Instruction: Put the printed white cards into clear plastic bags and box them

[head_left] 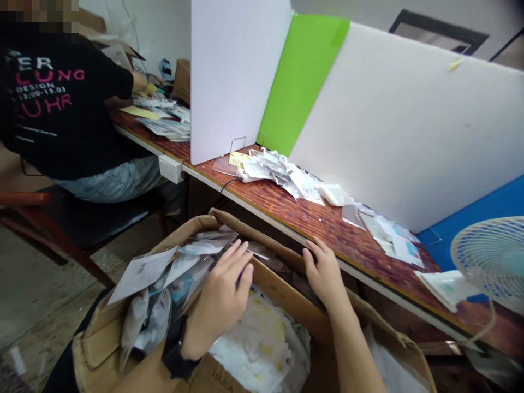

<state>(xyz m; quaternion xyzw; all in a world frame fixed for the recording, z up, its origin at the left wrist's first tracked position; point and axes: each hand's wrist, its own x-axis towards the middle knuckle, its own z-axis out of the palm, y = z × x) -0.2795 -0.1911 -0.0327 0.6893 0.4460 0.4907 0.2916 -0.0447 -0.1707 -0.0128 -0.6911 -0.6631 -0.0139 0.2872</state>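
Observation:
Both hands reach over a large cardboard box [98, 333] split by cardboard dividers [282, 295]. My left hand [229, 284], a black watch [178, 346] on its wrist, is spread over the left compartment's edge, beside clear plastic packets [176, 275] with printed cards. Its fingers are extended and I see nothing held. My right hand [325, 273] hovers near the box's far wall, thumb apart from the fingers, with nothing visible in it. Between the arms, the middle compartment holds a heap of crumpled white and yellowish paper scraps [266, 344].
Along the wooden table [262, 199] lie a pile of white paper slips [282, 169] and more packets [393, 237]. A white fan [491, 262] stands at the right. White partition boards [393, 114] back the table. A person in a black shirt [61, 103] sits at the left.

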